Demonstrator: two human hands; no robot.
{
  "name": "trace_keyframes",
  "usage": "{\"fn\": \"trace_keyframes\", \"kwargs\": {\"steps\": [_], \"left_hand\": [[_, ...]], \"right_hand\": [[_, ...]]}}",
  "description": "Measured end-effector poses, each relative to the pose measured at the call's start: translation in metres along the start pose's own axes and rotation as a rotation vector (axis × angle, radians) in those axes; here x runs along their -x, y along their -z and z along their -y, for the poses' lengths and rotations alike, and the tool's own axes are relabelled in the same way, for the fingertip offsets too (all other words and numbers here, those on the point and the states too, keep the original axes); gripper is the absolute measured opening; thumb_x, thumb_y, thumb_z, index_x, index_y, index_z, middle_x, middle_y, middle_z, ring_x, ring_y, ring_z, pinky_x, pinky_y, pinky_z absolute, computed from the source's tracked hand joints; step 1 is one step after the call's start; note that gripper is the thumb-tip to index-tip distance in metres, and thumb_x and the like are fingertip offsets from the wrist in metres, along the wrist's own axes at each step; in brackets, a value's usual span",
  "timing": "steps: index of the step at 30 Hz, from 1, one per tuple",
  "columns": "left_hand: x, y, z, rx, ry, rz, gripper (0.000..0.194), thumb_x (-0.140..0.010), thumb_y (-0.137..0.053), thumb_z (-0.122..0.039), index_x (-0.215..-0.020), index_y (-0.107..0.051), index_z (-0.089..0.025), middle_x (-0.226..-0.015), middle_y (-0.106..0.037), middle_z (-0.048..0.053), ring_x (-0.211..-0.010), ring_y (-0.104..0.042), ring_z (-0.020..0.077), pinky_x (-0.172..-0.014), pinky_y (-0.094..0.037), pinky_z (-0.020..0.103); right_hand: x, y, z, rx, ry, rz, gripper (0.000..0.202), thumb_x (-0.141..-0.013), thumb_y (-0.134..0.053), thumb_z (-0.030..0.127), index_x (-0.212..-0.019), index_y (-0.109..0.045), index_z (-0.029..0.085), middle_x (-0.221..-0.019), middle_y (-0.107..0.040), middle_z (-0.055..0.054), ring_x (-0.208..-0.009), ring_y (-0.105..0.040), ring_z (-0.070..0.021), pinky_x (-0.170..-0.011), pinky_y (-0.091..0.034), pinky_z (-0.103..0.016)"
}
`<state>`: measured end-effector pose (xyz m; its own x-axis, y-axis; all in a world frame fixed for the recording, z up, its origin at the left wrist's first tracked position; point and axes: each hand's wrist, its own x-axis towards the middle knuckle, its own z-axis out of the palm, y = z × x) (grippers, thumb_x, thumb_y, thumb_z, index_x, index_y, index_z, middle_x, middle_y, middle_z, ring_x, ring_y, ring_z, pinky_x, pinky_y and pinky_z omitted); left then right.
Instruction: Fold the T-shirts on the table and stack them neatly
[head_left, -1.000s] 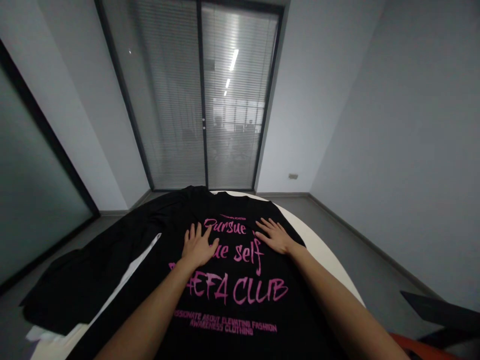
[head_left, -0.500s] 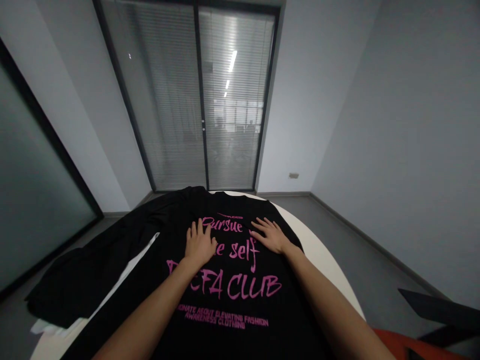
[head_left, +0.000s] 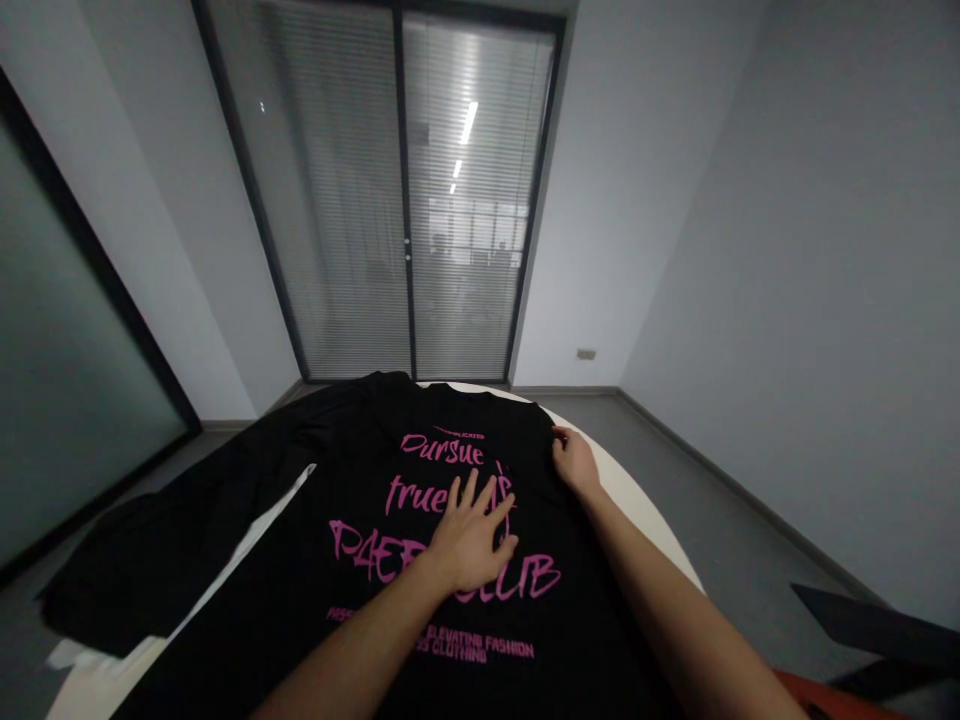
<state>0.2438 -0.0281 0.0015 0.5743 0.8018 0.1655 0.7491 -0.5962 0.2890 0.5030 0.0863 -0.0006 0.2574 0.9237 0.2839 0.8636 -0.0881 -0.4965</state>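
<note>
A black shirt (head_left: 360, 620) with pink lettering lies spread over a round white table (head_left: 637, 500). My left hand (head_left: 474, 535) rests flat on the lettering near the shirt's middle, fingers spread. At the shirt's upper right edge is my right hand (head_left: 574, 458), its fingers curled and closed on the black fabric. On the left, more black fabric (head_left: 150, 550) hangs toward the table's edge, with a strip of white cloth (head_left: 247, 540) showing beside it.
Beyond the table stands a glass partition (head_left: 465, 300) with blinds. A wall socket (head_left: 586, 354) sits low on the far wall. Something red (head_left: 810, 690) and a dark flat object (head_left: 870, 620) are at the lower right.
My left hand has moved right and nearer to me across the lettering. My right hand has shifted right to the shirt's edge, and its spread fingers have closed.
</note>
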Motion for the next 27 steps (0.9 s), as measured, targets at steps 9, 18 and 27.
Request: {"fn": "trace_keyframes", "kwargs": {"steps": [9, 18, 27], "left_hand": [[0.0, 0.002, -0.003, 0.027, -0.006, 0.044, 0.072, -0.092, -0.043, -0.066, -0.156, -0.037, -0.035, -0.168, -0.02, 0.002, -0.153, -0.009, 0.0449, -0.122, -0.01, 0.067], [0.008, -0.002, -0.01, 0.053, 0.008, 0.033, 0.073, -0.092, -0.038, -0.069, -0.156, -0.037, -0.035, -0.168, -0.021, 0.005, -0.153, -0.006, 0.0455, -0.119, -0.005, 0.071], [0.004, 0.003, 0.003, 0.048, 0.116, 0.02, 0.085, -0.084, -0.042, -0.08, -0.156, -0.035, -0.035, -0.168, -0.021, 0.006, -0.152, -0.004, 0.049, -0.121, -0.007, 0.067]], "right_hand": [[-0.022, 0.024, -0.026, 0.221, -0.19, 0.189, 0.038, -0.088, -0.055, 0.042, -0.106, -0.078, 0.018, -0.094, -0.075, -0.018, -0.098, -0.071, -0.0331, -0.085, -0.053, -0.041], [-0.03, 0.023, -0.017, 0.189, -0.114, 0.212, 0.046, -0.083, -0.059, 0.024, -0.127, -0.065, 0.012, -0.108, -0.075, -0.015, -0.098, -0.072, -0.027, -0.081, -0.053, -0.031], [-0.031, 0.023, -0.011, 0.168, -0.085, 0.188, 0.049, -0.079, -0.054, 0.011, -0.124, -0.072, 0.017, -0.12, -0.073, -0.014, -0.113, -0.068, -0.0302, -0.096, -0.051, -0.036]]}}
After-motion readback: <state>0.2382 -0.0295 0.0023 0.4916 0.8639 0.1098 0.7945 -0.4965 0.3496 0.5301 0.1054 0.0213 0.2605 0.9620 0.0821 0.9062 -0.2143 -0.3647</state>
